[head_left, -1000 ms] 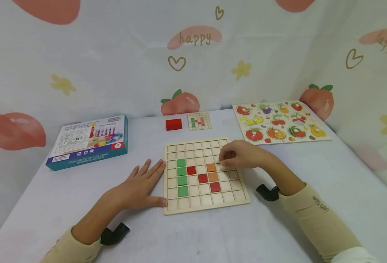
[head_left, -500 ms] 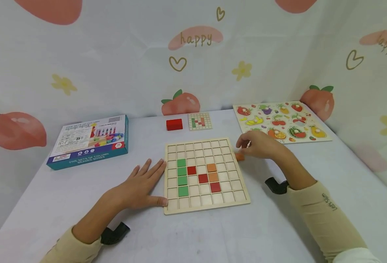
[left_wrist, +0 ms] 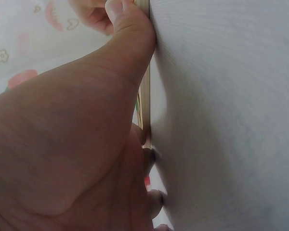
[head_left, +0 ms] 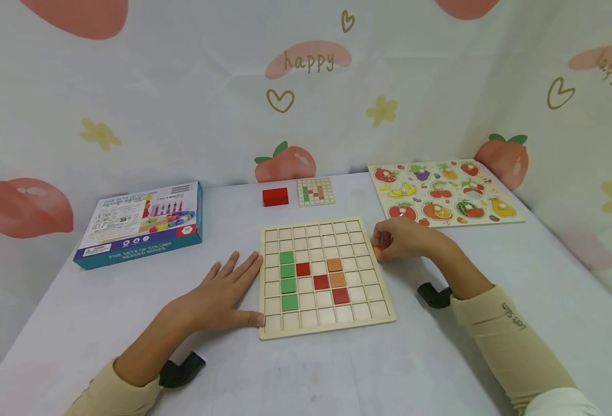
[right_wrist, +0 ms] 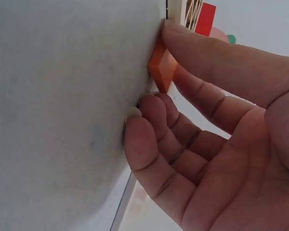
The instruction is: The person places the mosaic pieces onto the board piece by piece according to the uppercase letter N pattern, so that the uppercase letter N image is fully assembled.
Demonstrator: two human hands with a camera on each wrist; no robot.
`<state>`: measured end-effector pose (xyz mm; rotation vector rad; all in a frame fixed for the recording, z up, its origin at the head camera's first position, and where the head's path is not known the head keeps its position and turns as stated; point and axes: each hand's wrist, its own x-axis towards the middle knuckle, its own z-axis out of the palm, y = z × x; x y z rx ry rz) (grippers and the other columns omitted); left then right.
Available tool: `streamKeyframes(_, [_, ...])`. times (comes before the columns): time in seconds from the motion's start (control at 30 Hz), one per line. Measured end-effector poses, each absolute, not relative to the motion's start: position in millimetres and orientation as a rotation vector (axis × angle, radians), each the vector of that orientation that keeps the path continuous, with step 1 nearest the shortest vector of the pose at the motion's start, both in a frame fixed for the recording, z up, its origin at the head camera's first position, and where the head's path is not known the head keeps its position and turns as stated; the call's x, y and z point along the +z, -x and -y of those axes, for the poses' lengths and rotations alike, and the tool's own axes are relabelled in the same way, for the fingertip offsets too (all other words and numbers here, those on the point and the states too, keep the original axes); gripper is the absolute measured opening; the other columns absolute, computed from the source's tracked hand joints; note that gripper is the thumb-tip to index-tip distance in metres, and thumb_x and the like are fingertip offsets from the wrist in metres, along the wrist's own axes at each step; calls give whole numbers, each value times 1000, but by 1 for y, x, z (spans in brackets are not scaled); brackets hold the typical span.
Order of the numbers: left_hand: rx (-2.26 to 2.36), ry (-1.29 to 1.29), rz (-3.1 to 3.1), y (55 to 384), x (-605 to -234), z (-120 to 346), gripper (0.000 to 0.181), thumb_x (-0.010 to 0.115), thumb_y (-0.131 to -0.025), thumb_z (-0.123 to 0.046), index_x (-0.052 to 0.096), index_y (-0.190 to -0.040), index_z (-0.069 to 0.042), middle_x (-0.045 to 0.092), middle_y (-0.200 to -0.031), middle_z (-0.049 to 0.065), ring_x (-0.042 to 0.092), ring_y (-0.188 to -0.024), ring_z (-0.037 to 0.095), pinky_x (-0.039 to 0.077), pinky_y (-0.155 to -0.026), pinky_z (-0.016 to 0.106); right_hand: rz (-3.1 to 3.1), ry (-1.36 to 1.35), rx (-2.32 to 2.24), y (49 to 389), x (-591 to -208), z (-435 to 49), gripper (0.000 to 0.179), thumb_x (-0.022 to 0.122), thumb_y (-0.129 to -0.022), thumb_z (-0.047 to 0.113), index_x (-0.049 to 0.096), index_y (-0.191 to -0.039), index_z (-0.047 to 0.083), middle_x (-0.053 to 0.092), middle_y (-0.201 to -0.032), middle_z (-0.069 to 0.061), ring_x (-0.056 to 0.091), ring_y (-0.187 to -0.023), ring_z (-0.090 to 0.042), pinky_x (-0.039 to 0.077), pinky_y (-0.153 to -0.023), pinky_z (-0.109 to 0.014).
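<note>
In the head view a wooden grid board (head_left: 311, 332) lies flat in the middle of the table. Set in its squares are several green tiles (head_left: 288, 286), three red tiles (head_left: 320, 282) and two orange tiles (head_left: 334, 265). My left hand (head_left: 217, 300) lies with fingers spread, fingertips and thumb against the board's left edge. Just off the board's right edge, my right hand (head_left: 402, 238) pinches an orange piece (right_wrist: 162, 67) at the table surface. Thumb and index finger are on it in the right wrist view; the other fingers curl loosely. In the head view the fingers mostly hide it.
Behind the board are a red block (head_left: 275, 197) and a small pattern card (head_left: 316, 191). A fruit puzzle board (head_left: 441, 193) lies at the back right, close to my right hand. A boxed toy set (head_left: 140, 222) lies at the back left.
My right hand has moved from above the board's right side to the table beside it, then come down onto the orange piece there. The left hand and the tiles have stayed put.
</note>
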<state>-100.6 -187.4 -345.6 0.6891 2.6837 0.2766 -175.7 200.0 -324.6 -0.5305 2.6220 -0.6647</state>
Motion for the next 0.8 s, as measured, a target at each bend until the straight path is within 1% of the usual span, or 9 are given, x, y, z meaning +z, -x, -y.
streamKeyframes(0.2, [272, -698, -2687, 101, -347, 189, 119, 60, -77, -80, 13, -162, -12, 9, -168, 8, -2, -150, 44, 2, -114, 67, -2602, 552, -683, 175, -323, -200, 21, 81, -83, 7, 61, -91, 8, 57, -84, -3, 53, -81, -20, 45, -70, -32])
streamKeyframes(0.5, [270, -700, -2690, 100, -345, 188, 119, 60, -76, -80, 13, -162, -12, 10, -168, 9, -1, -150, 44, 4, -115, 67, -2558, 542, -747, 174, -318, -204, 11, 74, -90, 6, 63, -91, 8, 57, -83, -3, 53, -79, -20, 46, -68, -32])
streamKeyframes(0.8, [256, -691, -2685, 101, -347, 189, 120, 59, -76, -82, 11, -162, -13, 8, -168, 7, -3, -151, 43, 2, -115, 66, -2608, 526, -740, 173, -311, -205, 5, 70, -91, 3, 67, -92, 7, 60, -86, -4, 56, -77, -20, 49, -66, -32])
